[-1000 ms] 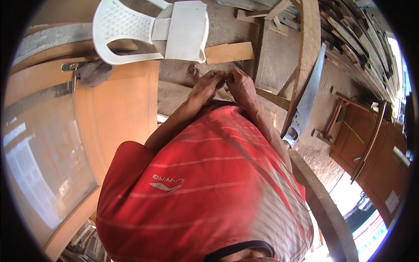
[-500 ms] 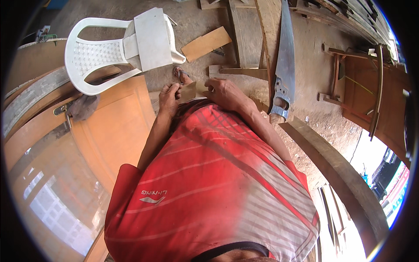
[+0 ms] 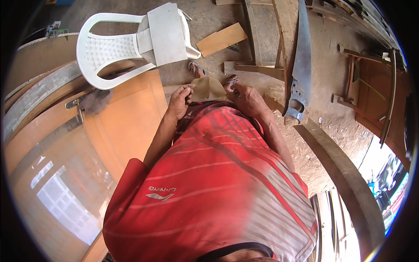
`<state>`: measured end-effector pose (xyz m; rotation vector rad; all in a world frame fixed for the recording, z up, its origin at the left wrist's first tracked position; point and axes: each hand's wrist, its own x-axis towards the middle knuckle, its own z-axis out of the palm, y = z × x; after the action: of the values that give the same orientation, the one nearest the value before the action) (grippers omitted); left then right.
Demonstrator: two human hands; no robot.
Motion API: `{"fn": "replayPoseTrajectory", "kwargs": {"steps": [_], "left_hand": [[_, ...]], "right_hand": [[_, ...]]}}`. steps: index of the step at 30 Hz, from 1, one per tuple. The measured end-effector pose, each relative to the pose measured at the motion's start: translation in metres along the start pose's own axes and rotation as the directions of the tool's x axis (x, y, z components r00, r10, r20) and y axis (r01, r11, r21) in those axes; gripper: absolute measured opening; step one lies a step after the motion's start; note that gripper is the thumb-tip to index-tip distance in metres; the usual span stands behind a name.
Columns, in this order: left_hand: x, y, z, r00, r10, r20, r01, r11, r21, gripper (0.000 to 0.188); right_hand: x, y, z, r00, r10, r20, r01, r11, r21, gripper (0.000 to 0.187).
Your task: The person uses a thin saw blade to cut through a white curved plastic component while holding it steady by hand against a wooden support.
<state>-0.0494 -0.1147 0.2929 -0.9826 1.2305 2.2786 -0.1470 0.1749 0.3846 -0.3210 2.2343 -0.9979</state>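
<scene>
A thin, tan, paper-like sheet (image 3: pixel 207 88) spans the gap between my hands, just in front of my red shirt's hem. Its exact kind is not plain. My left hand (image 3: pixel 180 99) is closed, thumb and fingers pinching the sheet's left edge. On the opposite side my right hand (image 3: pixel 248 99) curls its fingers at the right edge; its fingertips are partly hidden, though it seems to grip the sheet. My sandalled feet (image 3: pixel 197 69) show beyond it.
A white plastic chair (image 3: pixel 115 46) carries a white board (image 3: pixel 166 34). Orange wooden doors (image 3: pixel 135 109) lie at left. On the right, a handsaw (image 3: pixel 302 56) rests by a plank (image 3: pixel 286 35), near a long beam (image 3: pixel 340 174). A plywood piece (image 3: pixel 221 40) lies on the floor.
The tan sheet now shows wide between both hands; before, only a small part showed by my left hand. My hands have moved slightly apart, and the view has shifted left.
</scene>
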Motion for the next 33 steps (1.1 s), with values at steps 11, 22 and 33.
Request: {"fn": "replayPoseTrajectory", "kwargs": {"steps": [11,22,33], "left_hand": [[0.045,0.026,-0.037,0.992,-0.017,-0.127,0.021,0.999,0.027,0.016],[0.085,0.013,-0.084,0.964,0.052,-0.260,0.144,0.720,0.679,0.027],[0.199,-0.053,-0.154,0.920,0.267,-0.287,0.170,0.388,0.906,0.022]], "right_hand": [[0.041,-0.004,0.009,0.988,0.105,-0.112,-0.102,0.994,0.027,0.035],[0.168,0.169,0.131,0.917,0.398,0.014,-0.392,0.898,0.197,0.032],[0.393,0.387,0.209,0.995,0.097,0.021,-0.087,0.951,-0.298,0.036]]}}
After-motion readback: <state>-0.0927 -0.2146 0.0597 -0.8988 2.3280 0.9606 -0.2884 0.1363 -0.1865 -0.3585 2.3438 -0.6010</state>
